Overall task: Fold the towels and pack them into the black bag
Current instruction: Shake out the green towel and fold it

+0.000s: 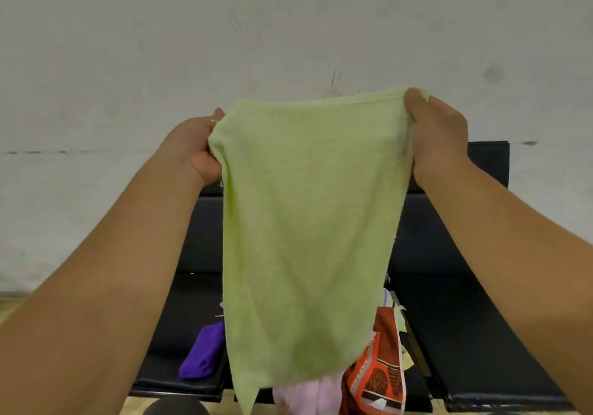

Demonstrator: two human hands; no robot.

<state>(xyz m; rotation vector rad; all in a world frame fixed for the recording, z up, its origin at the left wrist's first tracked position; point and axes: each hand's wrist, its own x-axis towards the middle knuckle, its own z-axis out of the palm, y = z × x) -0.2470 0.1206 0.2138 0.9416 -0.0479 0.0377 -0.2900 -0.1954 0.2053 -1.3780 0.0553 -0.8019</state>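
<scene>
Holding towel [308, 209] up mid-frame: we pinch top corners, left hand [199, 148] and right hand [439, 135] fingers curled on it; long axis hangs down.

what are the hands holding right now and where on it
Both hands hold one light green terry towel by its top edge: the left hand grips the upper left corner, the right hand the upper right corner. The rest hangs free.
</scene>
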